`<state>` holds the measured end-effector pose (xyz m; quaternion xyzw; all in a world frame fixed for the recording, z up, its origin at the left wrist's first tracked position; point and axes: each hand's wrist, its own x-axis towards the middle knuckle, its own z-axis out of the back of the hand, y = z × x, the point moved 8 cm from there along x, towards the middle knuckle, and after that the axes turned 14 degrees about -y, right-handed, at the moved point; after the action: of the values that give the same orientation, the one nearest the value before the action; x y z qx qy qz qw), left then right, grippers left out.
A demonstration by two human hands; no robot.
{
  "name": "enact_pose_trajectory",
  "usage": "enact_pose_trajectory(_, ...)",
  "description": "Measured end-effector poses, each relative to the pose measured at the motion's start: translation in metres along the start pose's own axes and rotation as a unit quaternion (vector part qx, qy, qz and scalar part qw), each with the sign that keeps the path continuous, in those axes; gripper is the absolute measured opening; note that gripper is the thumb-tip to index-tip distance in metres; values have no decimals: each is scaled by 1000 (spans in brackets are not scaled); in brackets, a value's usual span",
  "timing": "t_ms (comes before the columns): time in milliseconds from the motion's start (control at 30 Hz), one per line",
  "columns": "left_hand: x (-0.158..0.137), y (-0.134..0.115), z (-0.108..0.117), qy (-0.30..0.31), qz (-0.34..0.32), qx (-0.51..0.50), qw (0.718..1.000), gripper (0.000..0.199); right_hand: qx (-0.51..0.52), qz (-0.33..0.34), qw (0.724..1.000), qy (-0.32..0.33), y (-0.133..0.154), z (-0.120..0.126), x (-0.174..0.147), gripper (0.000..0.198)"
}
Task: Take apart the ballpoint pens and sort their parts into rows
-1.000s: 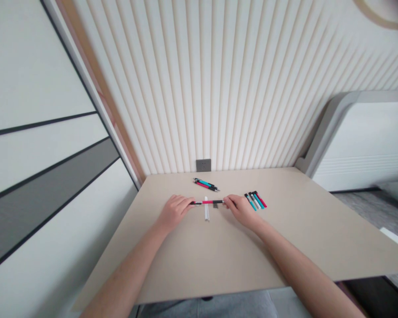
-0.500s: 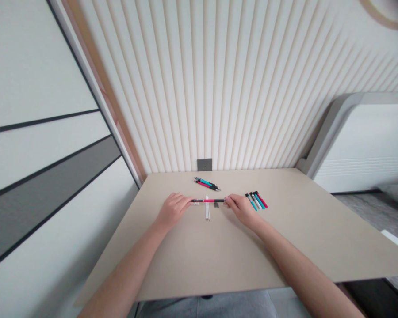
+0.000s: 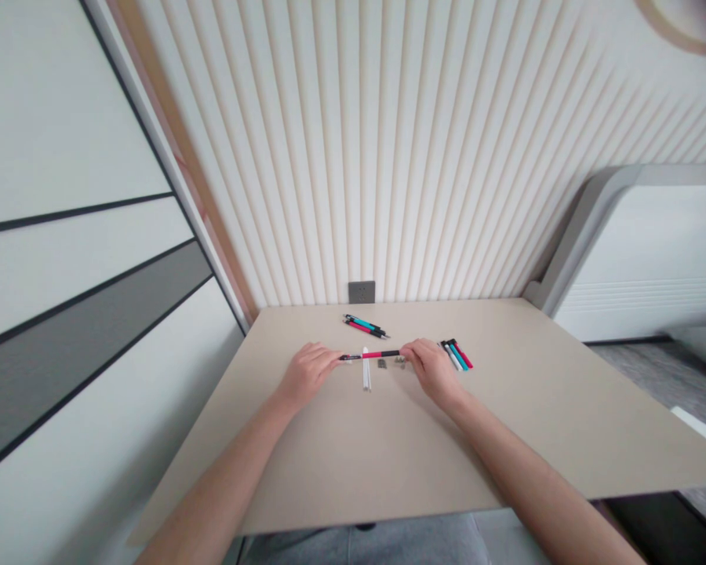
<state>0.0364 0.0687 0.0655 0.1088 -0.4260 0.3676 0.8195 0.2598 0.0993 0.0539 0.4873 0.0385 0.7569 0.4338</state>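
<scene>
A: What lies nearest us?
B: Grey cloth over our lap point(image 3: 306, 549), then the smooth beige table point(image 3: 376, 455). Between our fingers, reaching a little nearer than them, lie slim, straight white rods point(image 3: 366, 378).
A: And the fingers themselves?
B: Both sets are pinched together on a pen point(image 3: 373, 355): our left hand point(image 3: 307, 374) has its black, clipped end, our right hand point(image 3: 432, 369) the other black end. It passes over the rods, red in the middle. What its round barrel contains is hidden from us.
A: Around those grips?
B: Small dark pieces point(image 3: 382, 364) between them, and tiny bits point(image 3: 400, 362) just beside our right fingers, too small to make out. Right of those fingers, white, teal and red tubes point(image 3: 460, 356) lie side by side.
A: Beyond our fingers?
B: Teal and red pens point(image 3: 365, 323), slanting together, then a flat, dark socket point(image 3: 362, 292) on the ribbed pale wall point(image 3: 358, 157).
</scene>
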Motion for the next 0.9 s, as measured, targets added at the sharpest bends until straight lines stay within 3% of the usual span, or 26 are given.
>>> enact_pose_trajectory(133, 0, 1, 2, -5, 0, -4, 1000, 23, -5, 15, 1000, -19, 7, 7, 1, 30)
enact_pose_trajectory(300, 1, 3, 9, -42, 1, 0, 999, 22, 68, -27, 997, -20, 3, 4, 1, 24)
enact_pose_trajectory(600, 0, 4, 11, -56, 9, -3, 998, 26, 77, -62, 995, 19, -6, -5, 1, 41)
enact_pose_trajectory(800, 0, 5, 11, -58, 8, 1, 998, 24, 104, -83, 991, -1, -9, -5, 0, 26)
enact_pose_trajectory(900, 0, 5, 11, -63, 6, 0, 998, 23, 113, -88, 990, -1, -10, -6, -2, 27)
